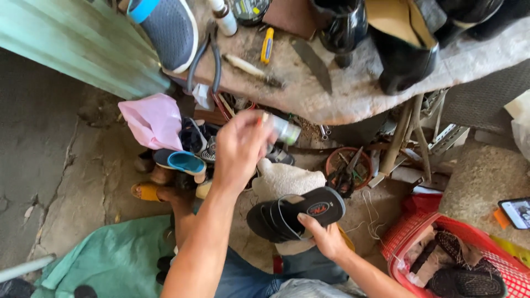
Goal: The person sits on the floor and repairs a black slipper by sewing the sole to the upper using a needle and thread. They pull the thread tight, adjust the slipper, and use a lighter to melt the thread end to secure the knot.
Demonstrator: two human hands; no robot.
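My left hand (238, 146) is raised in the middle of the view, closed around a small pale green bottle (286, 130) with an orange tip showing above the fingers. Below it my right hand (326, 238) holds a black sandal (295, 212) by its edge, sole side tilted up, a red oval mark on the footbed. The sandal rests above a whitish cloth (287, 177) on my lap. The bottle hangs above and left of the sandal, apart from it.
A worn workbench (342, 91) across the top holds a grey sneaker (171, 30), black shoes (400, 52), a knife and small tools. A red basket (425, 232) of footwear is at lower right, a phone (516, 212) beside it. Pink bag, blue slipper and green cloth lie left.
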